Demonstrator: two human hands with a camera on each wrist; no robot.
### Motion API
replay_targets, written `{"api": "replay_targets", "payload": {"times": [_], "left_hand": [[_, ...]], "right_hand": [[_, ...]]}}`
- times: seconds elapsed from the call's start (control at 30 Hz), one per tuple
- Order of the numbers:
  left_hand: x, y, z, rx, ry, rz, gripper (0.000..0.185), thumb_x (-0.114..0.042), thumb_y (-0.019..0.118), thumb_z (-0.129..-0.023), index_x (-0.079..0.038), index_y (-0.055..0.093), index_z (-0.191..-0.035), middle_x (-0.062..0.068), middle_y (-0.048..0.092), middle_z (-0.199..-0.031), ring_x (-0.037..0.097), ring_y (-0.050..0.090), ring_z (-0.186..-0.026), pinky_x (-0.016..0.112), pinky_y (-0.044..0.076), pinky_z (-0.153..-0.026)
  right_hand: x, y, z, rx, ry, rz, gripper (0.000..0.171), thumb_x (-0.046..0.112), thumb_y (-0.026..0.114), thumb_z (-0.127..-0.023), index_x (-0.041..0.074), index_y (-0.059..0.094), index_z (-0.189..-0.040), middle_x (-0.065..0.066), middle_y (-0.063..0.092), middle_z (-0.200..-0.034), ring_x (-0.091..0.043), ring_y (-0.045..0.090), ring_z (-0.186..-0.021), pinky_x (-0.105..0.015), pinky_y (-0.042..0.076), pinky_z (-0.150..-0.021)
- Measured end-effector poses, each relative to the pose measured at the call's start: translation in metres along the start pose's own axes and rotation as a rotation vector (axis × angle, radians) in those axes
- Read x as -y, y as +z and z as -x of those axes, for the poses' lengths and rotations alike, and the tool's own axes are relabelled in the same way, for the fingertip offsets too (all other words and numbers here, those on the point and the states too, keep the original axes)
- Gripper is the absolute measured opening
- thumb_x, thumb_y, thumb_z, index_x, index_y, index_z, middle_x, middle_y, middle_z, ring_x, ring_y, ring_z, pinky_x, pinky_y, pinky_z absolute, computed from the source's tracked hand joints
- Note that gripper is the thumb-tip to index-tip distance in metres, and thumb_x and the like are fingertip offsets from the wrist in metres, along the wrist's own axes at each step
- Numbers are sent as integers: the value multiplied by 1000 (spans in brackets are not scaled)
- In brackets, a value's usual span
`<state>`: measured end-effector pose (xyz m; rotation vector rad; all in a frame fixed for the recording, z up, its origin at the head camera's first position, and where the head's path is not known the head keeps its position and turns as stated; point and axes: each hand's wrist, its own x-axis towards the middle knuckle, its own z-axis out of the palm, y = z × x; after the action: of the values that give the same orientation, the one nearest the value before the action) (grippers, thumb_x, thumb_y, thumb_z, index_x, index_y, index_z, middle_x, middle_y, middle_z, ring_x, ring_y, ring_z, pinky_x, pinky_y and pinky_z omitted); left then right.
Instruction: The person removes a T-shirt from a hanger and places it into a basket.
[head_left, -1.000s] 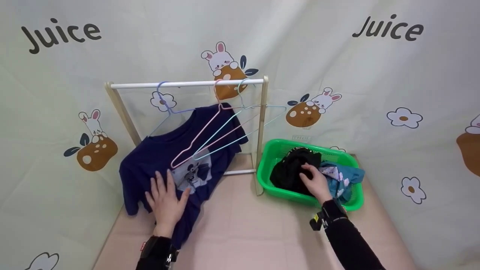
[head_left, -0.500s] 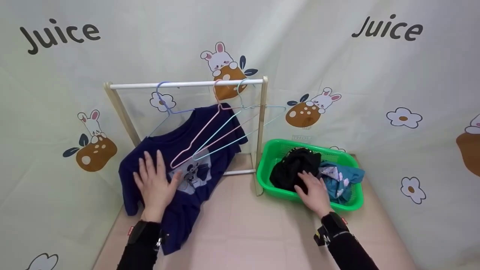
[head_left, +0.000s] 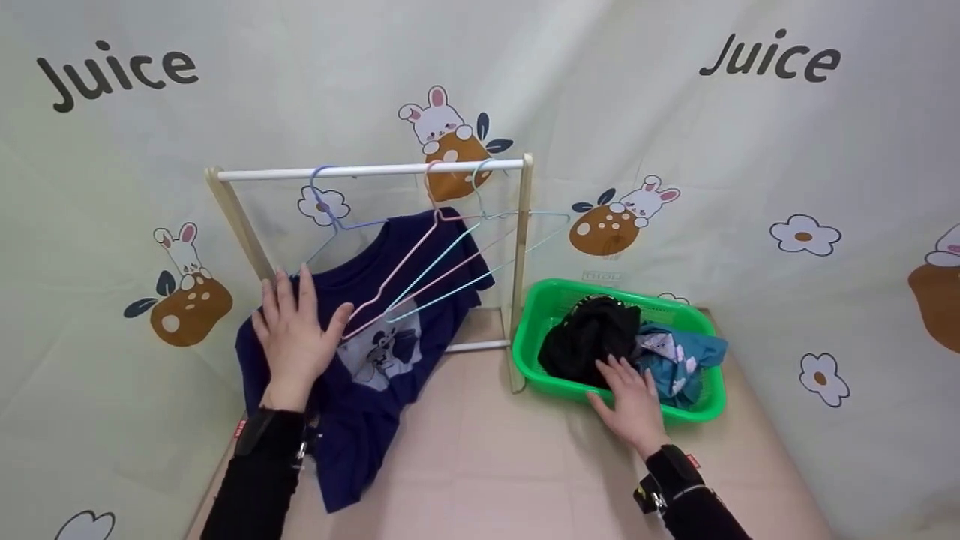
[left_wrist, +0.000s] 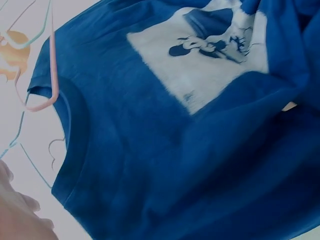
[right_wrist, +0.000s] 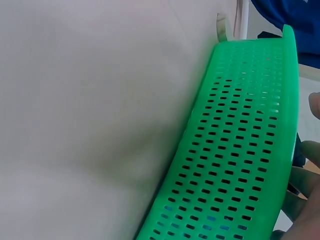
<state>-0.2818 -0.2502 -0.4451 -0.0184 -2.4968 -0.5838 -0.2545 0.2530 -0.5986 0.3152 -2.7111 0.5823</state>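
A navy T-shirt (head_left: 360,442) with a pale printed patch hangs on a blue hanger (head_left: 339,226) from the rack's white rod. My left hand (head_left: 295,345) is held in front of its left shoulder, fingers straight and spread; contact is unclear. In the left wrist view the fingertips (left_wrist: 22,210) appear beside the shirt's collar. A pink hanger (head_left: 405,260) and a mint hanger (head_left: 430,271) hang in front of the shirt. On the right, my right hand (head_left: 632,409) hovers over the near rim of a green basket (head_left: 551,384), fingers extended towards a black garment (head_left: 589,341), holding nothing.
A teal garment (head_left: 679,379) lies in the basket's right part. The wooden rack (head_left: 523,225) stands just left of the basket. Behind everything rises a pale printed curtain (head_left: 615,97); a beige cloth (head_left: 495,457) covers the surface.
My left hand has moved up and left along the shirt towards its shoulder. The right hand has drawn back from the black garment towards the basket's near rim, its fingers straightening.
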Motion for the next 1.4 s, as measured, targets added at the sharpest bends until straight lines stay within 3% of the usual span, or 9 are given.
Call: {"api": "replay_targets", "payload": {"times": [0.2, 0.37, 0.6, 0.8, 1.0, 1.23, 1.4], "left_hand": [[-4, -11, -19, 94, -40, 11, 89, -66, 45, -95, -7, 18, -158, 26, 8, -161, 45, -2, -148, 70, 3, -109], [-8, -16, -35, 149, -27, 36, 88, -63, 42, -98, -3, 18, -157, 30, 10, -159, 48, 5, -146, 67, 5, -111], [-13, -16, -48, 204, -27, 57, 85, -58, 43, -100, 2, 20, -155, 36, 32, -148, 52, 27, -138, 64, 15, -111], [-21, -16, -52, 188, -88, 184, 80, -53, 44, -101, 6, 27, -152, 39, 42, -130, 52, 38, -125, 59, 27, -105], [-28, -17, -55, 50, -102, 289, 64, -39, 51, -100, 7, 42, -145, 30, 52, -104, 47, 41, -114, 56, 27, -102], [-32, -22, -58, -182, -57, 277, 44, -28, 57, -99, -2, 59, -134, 21, 50, -88, 42, 42, -94, 52, 30, -88], [-26, -19, -51, -339, -75, 231, 23, -20, 60, -99, -2, 70, -109, 19, 52, -78, 42, 48, -86, 51, 34, -80]], "right_hand": [[6, 1, 6, -30, -19, 1, 62, 36, 75, -88, 8, 56, -139, -19, 49, -145, -39, 40, -137, -66, 18, -110], [9, 5, 8, -48, -52, -1, 63, 35, 75, -87, 8, 55, -140, -19, 48, -146, -39, 40, -137, -65, 18, -110], [10, 6, 11, -47, -65, -13, 64, 36, 75, -87, 8, 54, -141, -19, 45, -148, -38, 38, -138, -64, 17, -111], [12, 5, 10, -52, -69, -30, 64, 34, 76, -86, 7, 54, -141, -19, 45, -148, -39, 38, -138, -64, 17, -111], [15, 4, 11, -48, -72, -46, 64, 31, 77, -86, 8, 55, -141, -19, 45, -149, -38, 38, -139, -64, 17, -111], [16, 3, 11, -66, -77, -52, 64, 31, 78, -85, 7, 55, -140, -19, 46, -148, -38, 39, -138, -65, 18, -110], [17, 4, 11, -69, -91, -60, 64, 31, 78, -85, 7, 55, -140, -20, 46, -147, -38, 39, -137, -65, 17, -110]]}}
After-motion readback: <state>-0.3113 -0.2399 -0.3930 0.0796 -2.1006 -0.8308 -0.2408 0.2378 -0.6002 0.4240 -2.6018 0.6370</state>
